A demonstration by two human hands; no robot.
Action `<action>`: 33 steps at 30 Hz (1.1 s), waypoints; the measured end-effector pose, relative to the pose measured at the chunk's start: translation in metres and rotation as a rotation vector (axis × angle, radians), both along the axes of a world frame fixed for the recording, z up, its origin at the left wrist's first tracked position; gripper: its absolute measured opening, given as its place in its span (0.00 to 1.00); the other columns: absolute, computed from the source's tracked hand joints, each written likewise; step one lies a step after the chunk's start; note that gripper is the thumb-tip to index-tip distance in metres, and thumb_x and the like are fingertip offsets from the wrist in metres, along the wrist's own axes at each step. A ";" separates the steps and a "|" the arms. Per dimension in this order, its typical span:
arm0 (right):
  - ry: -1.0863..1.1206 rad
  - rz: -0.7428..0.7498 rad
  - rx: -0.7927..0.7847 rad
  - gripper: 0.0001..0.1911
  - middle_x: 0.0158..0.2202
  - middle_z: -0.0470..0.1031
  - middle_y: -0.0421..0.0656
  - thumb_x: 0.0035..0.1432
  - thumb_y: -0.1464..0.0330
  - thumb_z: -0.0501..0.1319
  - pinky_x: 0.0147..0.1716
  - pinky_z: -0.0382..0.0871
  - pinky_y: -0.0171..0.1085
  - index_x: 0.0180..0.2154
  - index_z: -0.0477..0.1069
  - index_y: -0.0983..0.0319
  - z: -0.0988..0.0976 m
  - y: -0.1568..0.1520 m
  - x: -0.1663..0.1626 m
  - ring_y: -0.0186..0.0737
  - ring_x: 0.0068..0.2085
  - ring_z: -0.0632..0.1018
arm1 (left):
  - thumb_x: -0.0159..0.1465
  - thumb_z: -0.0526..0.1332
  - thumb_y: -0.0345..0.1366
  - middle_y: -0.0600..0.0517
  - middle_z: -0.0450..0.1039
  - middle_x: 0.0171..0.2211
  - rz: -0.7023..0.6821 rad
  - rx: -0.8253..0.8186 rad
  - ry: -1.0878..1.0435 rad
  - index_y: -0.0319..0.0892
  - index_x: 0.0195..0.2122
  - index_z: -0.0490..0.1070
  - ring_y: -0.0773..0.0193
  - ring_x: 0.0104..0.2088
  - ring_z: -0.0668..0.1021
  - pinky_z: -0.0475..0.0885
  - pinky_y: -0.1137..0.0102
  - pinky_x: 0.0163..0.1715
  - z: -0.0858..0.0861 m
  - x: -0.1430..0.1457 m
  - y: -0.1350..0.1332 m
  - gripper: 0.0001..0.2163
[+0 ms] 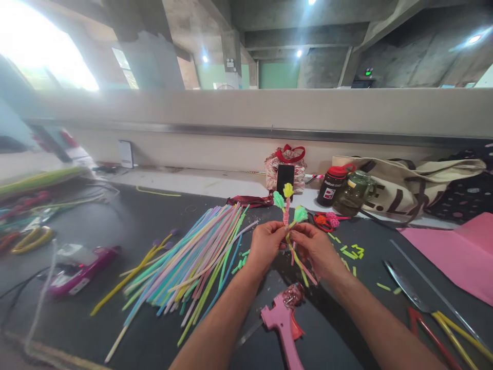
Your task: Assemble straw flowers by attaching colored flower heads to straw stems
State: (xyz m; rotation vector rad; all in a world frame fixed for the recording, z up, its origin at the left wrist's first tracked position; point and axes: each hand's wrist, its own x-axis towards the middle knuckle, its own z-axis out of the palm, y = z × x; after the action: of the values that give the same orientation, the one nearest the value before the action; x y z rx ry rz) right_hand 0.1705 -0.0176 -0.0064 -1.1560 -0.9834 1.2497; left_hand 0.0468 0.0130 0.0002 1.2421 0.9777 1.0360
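In the head view, the left hand is nearly closed, thumb against curled fingers, and has hold of a fuzzy-stem bunch at about its middle. The right hand meets it from the other side, also drawn into a pinch on the stems, though exactly which stem each fingertip presses is hidden. The bunch stands raised over the dark tabletop, between the two hands: a yellow tuft and two green tufts point upward, while pink and yellow-green tails hang below the fingers, splayed apart.

The step in hand looks like gathering the stems and winding them around one another (a judgement from the crossing below the tufts). The next move seems to call for one firm pinch at that crossing while the other hand takes up the loose tails, with care not to bend the heads.

The pink glue gun lies just below the hands, untouched; the loose fuzzy stems are spread to the left, and cut snippets lie to the right, near the scissors
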 end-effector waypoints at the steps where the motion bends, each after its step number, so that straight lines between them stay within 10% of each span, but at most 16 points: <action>1: 0.018 -0.009 0.011 0.15 0.17 0.64 0.32 0.42 0.61 0.65 0.09 0.53 0.26 0.29 0.66 0.63 -0.002 0.000 -0.002 0.24 0.12 0.60 | 0.50 0.60 0.38 0.54 0.69 0.20 0.009 0.050 0.043 0.37 0.28 0.73 0.72 0.18 0.68 0.64 0.77 0.19 -0.001 0.000 0.000 0.10; 18: 0.227 -0.095 0.038 0.14 0.22 0.66 0.35 0.42 0.63 0.65 0.10 0.53 0.24 0.30 0.67 0.63 -0.002 -0.002 -0.009 0.24 0.16 0.63 | 0.53 0.57 0.34 0.50 0.75 0.31 0.015 0.253 0.142 0.39 0.35 0.73 0.66 0.29 0.73 0.67 0.74 0.30 -0.001 0.004 -0.007 0.11; 33: 0.042 -0.242 0.088 0.10 0.16 0.60 0.32 0.41 0.63 0.64 0.14 0.47 0.28 0.24 0.65 0.61 0.005 -0.007 -0.013 0.26 0.16 0.58 | 0.44 0.65 0.34 0.56 0.66 0.17 -0.052 -0.205 -0.253 0.36 0.24 0.67 0.74 0.17 0.68 0.64 0.77 0.19 -0.003 0.004 -0.003 0.09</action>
State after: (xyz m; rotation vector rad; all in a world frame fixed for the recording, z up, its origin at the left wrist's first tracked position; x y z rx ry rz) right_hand 0.1578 -0.0242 -0.0009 -1.1385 -0.8324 1.0234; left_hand 0.0503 0.0101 -0.0024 0.9376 0.8282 0.9977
